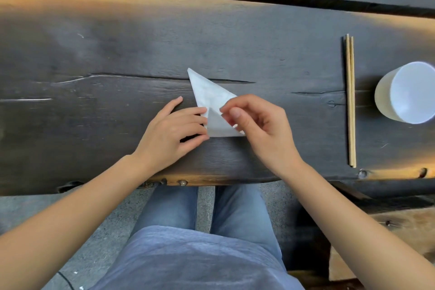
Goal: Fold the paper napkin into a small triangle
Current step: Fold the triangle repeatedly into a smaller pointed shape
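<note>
While the left hand (174,129) lay flat, fingers pinning the napkin (211,99) to the table (94,59), the right hand (254,122) pinched its corner just beside them, apparently to fold it.

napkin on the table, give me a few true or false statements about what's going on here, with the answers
1. The napkin lies on the dark wooden table in a roughly triangular shape. True.
2. The right hand pinches the napkin's edge between thumb and finger. True.
3. The left hand is lifted clear of the napkin. False: its straight fingers press on the napkin's left edge.
4. The chopsticks lie to the left of the napkin. False: they lie to its right, between it and the white cup.
</note>
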